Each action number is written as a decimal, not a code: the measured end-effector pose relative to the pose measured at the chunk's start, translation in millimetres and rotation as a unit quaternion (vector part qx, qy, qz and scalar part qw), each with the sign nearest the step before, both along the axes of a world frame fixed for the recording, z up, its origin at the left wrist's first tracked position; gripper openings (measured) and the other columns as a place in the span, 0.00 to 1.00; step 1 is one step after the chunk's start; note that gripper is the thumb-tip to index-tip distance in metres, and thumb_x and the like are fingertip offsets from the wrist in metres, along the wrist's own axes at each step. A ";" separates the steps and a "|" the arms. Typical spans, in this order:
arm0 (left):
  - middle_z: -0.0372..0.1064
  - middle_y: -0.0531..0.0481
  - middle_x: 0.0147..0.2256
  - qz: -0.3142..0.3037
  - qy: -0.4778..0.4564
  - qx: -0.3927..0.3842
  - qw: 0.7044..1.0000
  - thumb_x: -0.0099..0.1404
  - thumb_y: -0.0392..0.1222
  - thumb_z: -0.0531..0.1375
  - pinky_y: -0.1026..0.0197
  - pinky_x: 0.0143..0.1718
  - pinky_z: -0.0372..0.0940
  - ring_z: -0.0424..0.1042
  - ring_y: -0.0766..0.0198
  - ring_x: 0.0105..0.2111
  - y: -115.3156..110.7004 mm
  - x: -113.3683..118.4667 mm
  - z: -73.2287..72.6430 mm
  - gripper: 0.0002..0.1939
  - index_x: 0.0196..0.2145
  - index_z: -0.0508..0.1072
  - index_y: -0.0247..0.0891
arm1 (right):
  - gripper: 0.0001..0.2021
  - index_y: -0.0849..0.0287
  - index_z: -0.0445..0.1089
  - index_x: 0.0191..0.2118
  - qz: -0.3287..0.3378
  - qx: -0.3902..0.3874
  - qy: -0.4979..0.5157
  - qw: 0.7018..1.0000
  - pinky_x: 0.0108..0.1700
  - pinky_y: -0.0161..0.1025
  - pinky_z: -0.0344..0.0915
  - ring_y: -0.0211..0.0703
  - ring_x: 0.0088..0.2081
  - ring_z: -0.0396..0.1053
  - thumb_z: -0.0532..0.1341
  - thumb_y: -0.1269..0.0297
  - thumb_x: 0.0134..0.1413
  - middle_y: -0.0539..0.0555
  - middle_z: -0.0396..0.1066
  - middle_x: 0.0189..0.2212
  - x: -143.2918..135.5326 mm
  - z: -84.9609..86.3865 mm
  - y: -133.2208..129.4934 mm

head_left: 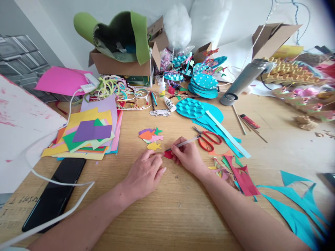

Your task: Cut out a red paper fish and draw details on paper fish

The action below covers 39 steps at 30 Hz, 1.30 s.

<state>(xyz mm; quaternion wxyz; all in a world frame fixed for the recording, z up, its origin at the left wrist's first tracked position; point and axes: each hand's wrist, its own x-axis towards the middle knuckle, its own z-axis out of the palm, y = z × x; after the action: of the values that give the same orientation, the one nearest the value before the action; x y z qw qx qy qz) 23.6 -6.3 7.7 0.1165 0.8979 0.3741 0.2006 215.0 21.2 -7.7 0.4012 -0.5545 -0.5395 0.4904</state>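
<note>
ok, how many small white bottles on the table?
2: an upright yellow-labelled bottle toward the back, and a dark-labelled bottle lying on its side between the white fish cutout and the blue textured oval. Clutter behind could hide more.

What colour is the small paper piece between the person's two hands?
The small paper piece is red, seen best in the head view.

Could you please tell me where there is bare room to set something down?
Bare tabletop lies between the paper stack and the fish cutouts, and between the left forearm and right forearm. It is crowded right of the right hand, with scissors and paper scraps.
</note>
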 end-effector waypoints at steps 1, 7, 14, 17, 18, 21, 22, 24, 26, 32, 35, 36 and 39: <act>0.71 0.45 0.45 0.000 -0.001 0.001 1.000 0.68 0.38 0.54 0.48 0.51 0.65 0.63 0.54 0.48 0.0 -0.1 -0.2 0.02 0.38 0.66 0.38 | 0.13 0.57 0.61 0.29 0.001 0.003 0.000 1.000 0.15 0.30 0.59 0.35 0.14 0.63 0.60 0.54 0.56 0.47 0.67 0.15 0.3 -0.8 0.2; 0.70 0.45 0.45 -0.003 0.000 0.002 1.000 0.68 0.38 0.53 0.47 0.51 0.65 0.63 0.54 0.48 0.9 0.2 -0.5 0.03 0.40 0.66 0.38 | 0.14 0.57 0.61 0.29 -0.001 0.006 0.003 1.000 0.15 0.31 0.60 0.36 0.15 0.63 0.60 0.52 0.55 0.47 0.67 0.16 1.0 -3.0 0.7; 0.71 0.44 0.45 -0.004 0.007 0.001 1.000 0.68 0.38 0.53 0.47 0.51 0.65 0.63 0.53 0.49 0.8 0.1 -0.6 0.04 0.40 0.66 0.38 | 0.12 0.57 0.61 0.29 -0.003 0.007 0.001 1.000 0.15 0.30 0.58 0.35 0.14 0.63 0.60 0.55 0.56 0.47 0.67 0.15 0.8 -2.2 0.0; 0.71 0.44 0.45 -0.004 0.006 0.004 1.000 0.68 0.38 0.53 0.46 0.51 0.65 0.63 0.53 0.49 0.4 -0.4 -1.0 0.04 0.40 0.66 0.39 | 0.12 0.57 0.61 0.29 -0.004 0.005 0.001 1.000 0.15 0.30 0.58 0.35 0.14 0.63 0.60 0.54 0.55 0.47 0.67 0.15 0.6 -2.5 0.6; 0.71 0.44 0.45 -0.003 0.006 0.005 1.000 0.68 0.38 0.53 0.46 0.51 0.65 0.63 0.53 0.49 0.3 -0.6 -1.1 0.04 0.40 0.66 0.39 | 0.12 0.57 0.61 0.29 -0.004 0.005 0.002 1.000 0.15 0.30 0.58 0.35 0.14 0.63 0.60 0.54 0.55 0.47 0.67 0.15 0.6 -2.6 0.8; 0.71 0.44 0.45 -0.003 0.005 0.006 1.000 0.68 0.38 0.53 0.46 0.51 0.65 0.63 0.53 0.49 0.3 -0.8 -1.7 0.04 0.41 0.66 0.38 | 0.12 0.57 0.61 0.29 -0.001 0.005 0.001 1.000 0.14 0.30 0.58 0.35 0.14 0.63 0.60 0.54 0.55 0.47 0.66 0.15 0.6 -2.4 1.0; 0.71 0.45 0.44 -0.004 0.005 0.006 1.000 0.68 0.38 0.53 0.46 0.51 0.65 0.63 0.53 0.49 0.3 -0.8 -1.8 0.04 0.41 0.66 0.38 | 0.12 0.57 0.61 0.29 0.000 0.005 0.001 1.000 0.14 0.30 0.58 0.35 0.14 0.63 0.60 0.55 0.55 0.47 0.66 0.15 0.6 -2.3 1.0; 0.70 0.45 0.45 -0.003 0.006 0.005 1.000 0.68 0.38 0.53 0.47 0.52 0.65 0.63 0.53 0.49 0.3 -0.8 -2.0 0.04 0.39 0.66 0.38 | 0.12 0.57 0.61 0.29 0.000 0.006 0.000 1.000 0.14 0.30 0.58 0.35 0.14 0.63 0.59 0.55 0.55 0.47 0.66 0.15 0.5 -2.0 0.9; 0.70 0.45 0.45 -0.002 0.008 0.003 1.000 0.68 0.38 0.53 0.47 0.52 0.64 0.63 0.53 0.49 0.3 -0.8 -1.9 0.03 0.38 0.66 0.38 | 0.11 0.56 0.61 0.29 0.000 0.005 -0.001 1.000 0.14 0.30 0.58 0.35 0.14 0.63 0.59 0.56 0.56 0.47 0.66 0.15 0.4 -1.6 0.8; 0.71 0.46 0.46 -0.005 0.016 0.002 1.000 0.69 0.38 0.53 0.47 0.52 0.64 0.62 0.53 0.49 0.0 -0.3 0.3 0.04 0.37 0.66 0.38 | 0.11 0.57 0.61 0.29 0.000 0.003 -0.006 1.000 0.15 0.29 0.58 0.35 0.14 0.63 0.60 0.57 0.56 0.46 0.65 0.15 -0.1 1.2 0.7; 0.70 0.46 0.48 -0.006 0.018 0.005 1.000 0.69 0.38 0.53 0.48 0.53 0.63 0.62 0.53 0.49 -0.2 0.2 1.4 0.05 0.41 0.68 0.38 | 0.10 0.57 0.61 0.29 -0.001 0.001 -0.011 1.000 0.15 0.29 0.58 0.35 0.14 0.63 0.59 0.58 0.56 0.46 0.65 0.14 -0.5 2.6 0.6; 0.70 0.46 0.48 -0.006 0.017 0.006 1.000 0.69 0.38 0.53 0.48 0.53 0.63 0.62 0.53 0.49 -0.1 0.4 1.4 0.07 0.43 0.68 0.38 | 0.10 0.57 0.61 0.29 0.000 0.001 -0.011 1.000 0.15 0.29 0.58 0.35 0.14 0.63 0.59 0.59 0.56 0.46 0.65 0.14 -0.5 2.8 0.6; 0.70 0.45 0.49 -0.007 0.014 0.008 1.000 0.69 0.39 0.53 0.48 0.54 0.63 0.62 0.53 0.50 0.4 0.4 0.6 0.11 0.47 0.68 0.36 | 0.09 0.57 0.61 0.30 0.001 0.003 -0.007 1.000 0.15 0.29 0.58 0.35 0.15 0.63 0.59 0.59 0.56 0.46 0.65 0.15 -0.3 2.1 0.7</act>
<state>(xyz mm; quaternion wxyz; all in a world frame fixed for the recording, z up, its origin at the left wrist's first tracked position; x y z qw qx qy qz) 24.0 -5.8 8.3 0.1048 0.9042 0.3679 0.1899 214.7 21.9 -5.7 0.3988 -0.5561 -0.5444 0.4851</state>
